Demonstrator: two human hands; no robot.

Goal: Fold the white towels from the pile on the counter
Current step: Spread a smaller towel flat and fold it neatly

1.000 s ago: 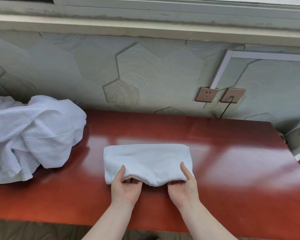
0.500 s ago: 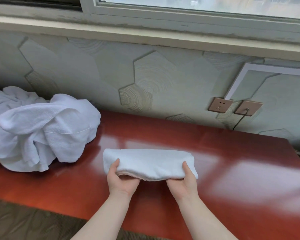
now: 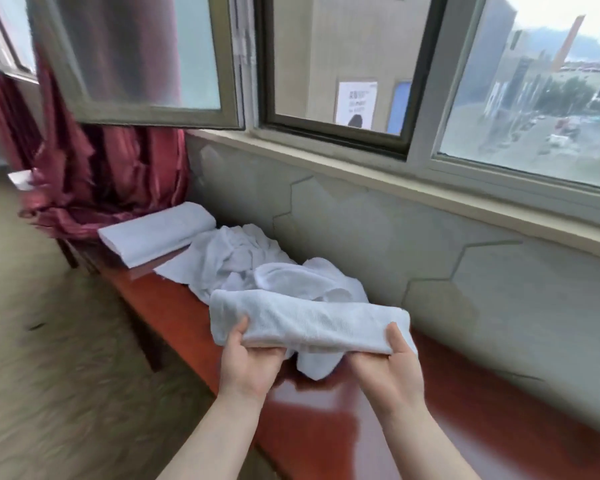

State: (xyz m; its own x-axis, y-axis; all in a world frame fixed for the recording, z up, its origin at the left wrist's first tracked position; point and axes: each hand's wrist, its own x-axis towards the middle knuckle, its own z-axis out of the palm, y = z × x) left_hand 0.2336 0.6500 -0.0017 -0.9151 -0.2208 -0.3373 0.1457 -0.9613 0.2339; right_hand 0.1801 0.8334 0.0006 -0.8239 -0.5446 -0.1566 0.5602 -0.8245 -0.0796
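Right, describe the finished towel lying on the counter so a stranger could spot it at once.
Follow the long red-brown wooden counter under the window to its far end by the dark red curtain. The neatly folded white towel lies there, flat and rectangular, beyond the crumpled white towel pile; no hand touches it.

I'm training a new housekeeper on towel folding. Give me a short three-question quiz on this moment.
1. True or false: the folded towel lies flat on the counter.
2. Which hands hold that towel? A) left only B) right only C) both
3. Fill in: beyond the pile, at the counter's far end by the red curtain, sits one already ______ towel.

Key
1. False: the left hand and right hand hold it up in front of the pile.
2. C
3. folded
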